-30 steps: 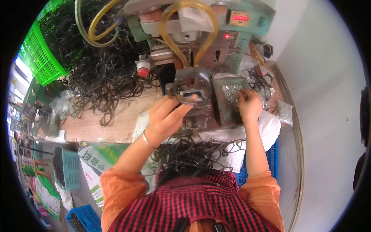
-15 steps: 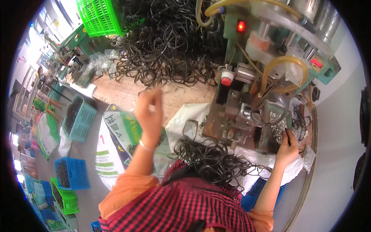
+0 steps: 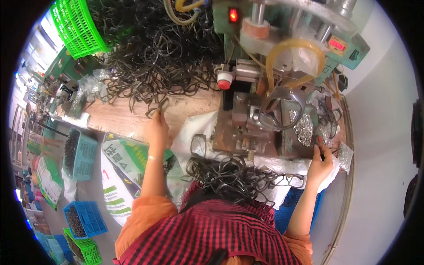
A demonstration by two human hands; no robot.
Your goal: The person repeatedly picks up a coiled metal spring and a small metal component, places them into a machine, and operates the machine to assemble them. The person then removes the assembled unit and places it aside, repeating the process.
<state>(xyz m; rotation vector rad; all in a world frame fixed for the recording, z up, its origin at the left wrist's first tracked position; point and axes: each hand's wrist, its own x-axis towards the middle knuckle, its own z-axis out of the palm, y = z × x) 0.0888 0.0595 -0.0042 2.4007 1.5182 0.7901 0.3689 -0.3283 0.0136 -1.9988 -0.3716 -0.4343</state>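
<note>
My left hand (image 3: pixel 157 128) pinched a dark wire loop (image 3: pixel 155 107) at the edge of the tangled pile (image 3: pixel 150 57) beyond my fingertips. My right hand (image 3: pixel 320 161) touched small silver parts (image 3: pixel 304 128) beside the press (image 3: pixel 265 110); its grip I could not tell.

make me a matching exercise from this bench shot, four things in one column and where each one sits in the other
Things:
1. left hand
2. right hand
3. green basket
4. red push button

Places:
A. front of the green machine
B. far left, tipped against the black loop heap
C. at the near edge of the loop heap
D. by the tray of small silver parts

Pairs: 1-C, 2-D, 3-B, 4-A
</note>
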